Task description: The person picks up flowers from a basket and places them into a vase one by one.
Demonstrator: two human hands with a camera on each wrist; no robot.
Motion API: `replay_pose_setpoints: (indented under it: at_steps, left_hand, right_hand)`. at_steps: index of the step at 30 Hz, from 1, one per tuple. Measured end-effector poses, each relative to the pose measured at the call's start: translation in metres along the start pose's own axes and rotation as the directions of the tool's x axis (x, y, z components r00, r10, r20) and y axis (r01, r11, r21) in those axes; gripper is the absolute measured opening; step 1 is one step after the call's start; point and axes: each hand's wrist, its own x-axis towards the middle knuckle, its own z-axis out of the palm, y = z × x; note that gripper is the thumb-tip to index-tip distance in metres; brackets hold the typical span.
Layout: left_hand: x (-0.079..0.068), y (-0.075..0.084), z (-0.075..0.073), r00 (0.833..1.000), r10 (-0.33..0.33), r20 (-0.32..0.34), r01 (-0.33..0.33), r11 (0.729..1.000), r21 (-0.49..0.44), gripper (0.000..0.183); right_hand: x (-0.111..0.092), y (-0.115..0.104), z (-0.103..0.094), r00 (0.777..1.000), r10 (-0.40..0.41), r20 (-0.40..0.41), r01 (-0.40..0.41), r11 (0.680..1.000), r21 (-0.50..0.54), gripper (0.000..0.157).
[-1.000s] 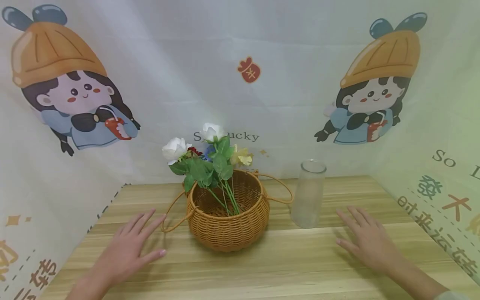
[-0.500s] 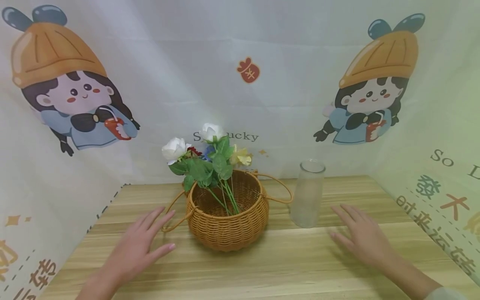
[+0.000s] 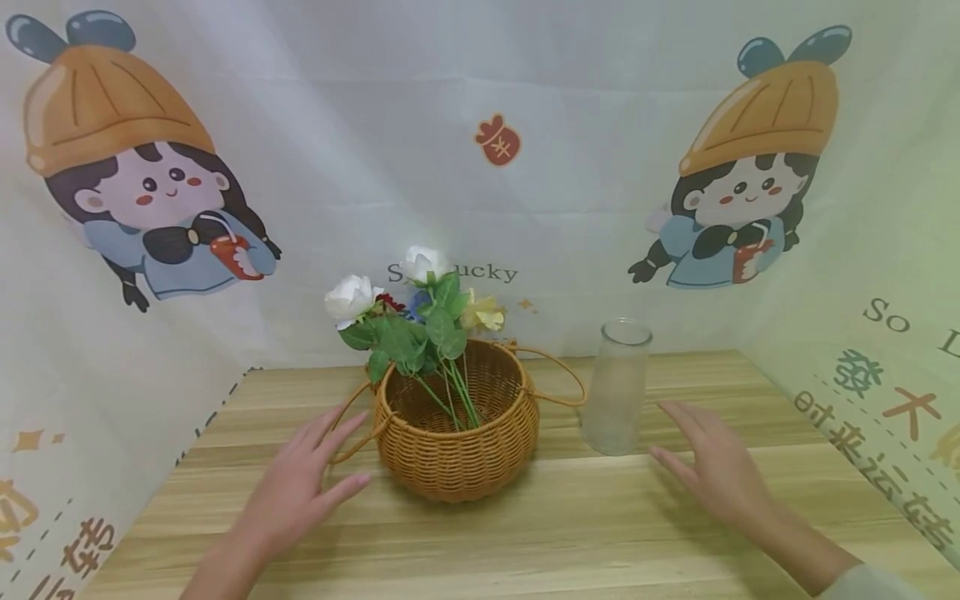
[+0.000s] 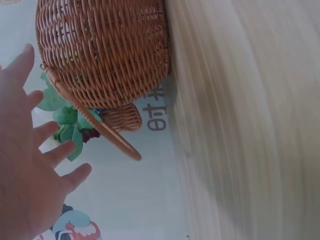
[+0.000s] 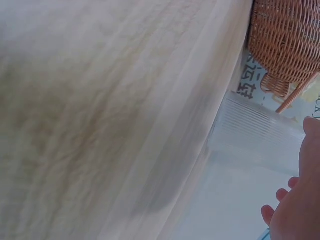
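A round brown wicker basket point(image 3: 457, 467) stands in the middle of the table in the head view. Flowers with white point(image 3: 352, 300), yellow, blue and red heads lean out over its back left rim, their green stems inside. My left hand point(image 3: 296, 483) is spread at the basket's left side, its fingers overlapping the left handle point(image 3: 348, 458) in this view and holding nothing. To the right of the basket a clear glass vase point(image 3: 615, 400) stands upright. My right hand point(image 3: 716, 458) has its fingers extended just right of the vase, apart from it and holding nothing.
The wooden table point(image 3: 525, 542) reaches back to a white cloth point(image 3: 375, 150) printed with cartoon figures and lettering, which also hangs along both sides. The basket's right handle point(image 3: 558, 375) juts out close to the vase.
Both hands have moved inward: the left one rightward to the basket's handle, the right one leftward nearer the vase. Basket, flowers and vase stay where they were.
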Motion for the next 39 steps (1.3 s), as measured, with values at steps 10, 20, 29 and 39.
replay_pose_setpoints:
  at_steps: [10, 20, 29, 39]
  left_hand:
    - [0.013, 0.008, 0.011, 0.999, -0.003, -0.035, 0.001, 0.999, -0.051, 0.069]
    - [0.026, 0.015, 0.021, 0.997, -0.051, -0.05, 0.042, 0.986, -0.162, 0.065]
    - [0.034, 0.016, 0.031, 0.993, -0.097, -0.06, 0.079, 0.963, -0.257, 0.061]
    - [0.039, 0.02, 0.04, 0.982, -0.151, -0.113, 0.099, 0.923, -0.371, 0.052]
  right_hand:
    - [0.012, -0.004, 0.008, 0.994, 0.059, -0.087, -0.053, 0.996, 0.075, 0.066]
    - [0.024, -0.01, 0.014, 0.975, 0.202, -0.098, -0.182, 0.967, 0.178, 0.067]
    - [0.035, -0.01, 0.022, 0.963, 0.258, -0.079, -0.236, 0.947, 0.216, 0.075]
    - [0.044, -0.009, 0.028, 0.936, 0.348, -0.047, -0.325, 0.91, 0.258, 0.078]
